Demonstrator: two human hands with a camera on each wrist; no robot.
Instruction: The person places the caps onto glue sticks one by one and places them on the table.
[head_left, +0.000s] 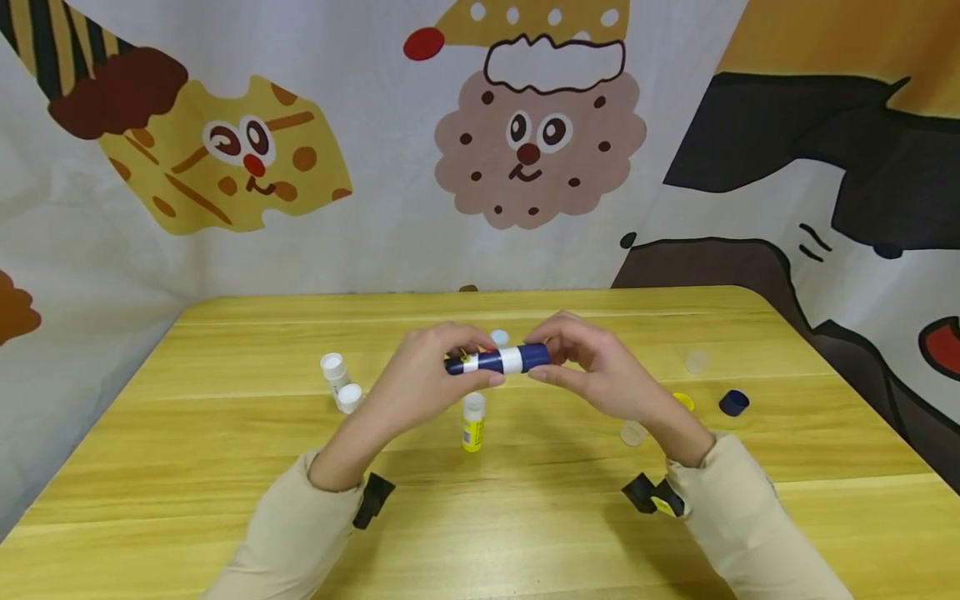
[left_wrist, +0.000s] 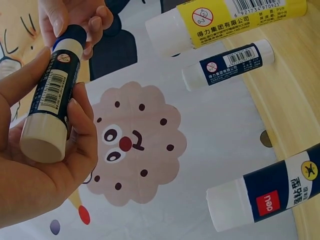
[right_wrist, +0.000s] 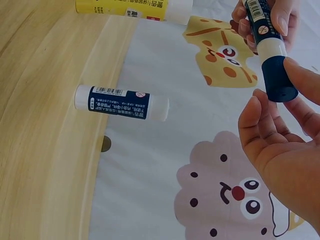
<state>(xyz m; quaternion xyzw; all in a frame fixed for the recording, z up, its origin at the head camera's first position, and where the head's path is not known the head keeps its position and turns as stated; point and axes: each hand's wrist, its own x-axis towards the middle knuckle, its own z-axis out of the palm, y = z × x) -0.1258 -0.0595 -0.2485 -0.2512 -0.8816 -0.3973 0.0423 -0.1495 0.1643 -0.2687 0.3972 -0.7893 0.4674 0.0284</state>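
A dark blue glue stick (head_left: 489, 362) with a white band lies nearly level between both hands above the table. My left hand (head_left: 411, 375) grips its labelled body; the white end (left_wrist: 44, 137) points out of the palm in the left wrist view. At the other end is a dark blue cap (right_wrist: 278, 78), which my right hand (head_left: 600, 367) pinches between thumb and fingers. Below the hands, a yellow glue stick (head_left: 472, 423) with a whitish top stands upright on the table.
Two white-topped glue sticks stand at left, one farther back (head_left: 333, 373) and one nearer (head_left: 349, 397). Another glue stick (head_left: 499, 337) stands behind the hands. At right lie a loose dark blue cap (head_left: 734, 403), a yellow cap (head_left: 683, 401) and translucent round pieces (head_left: 633, 432).
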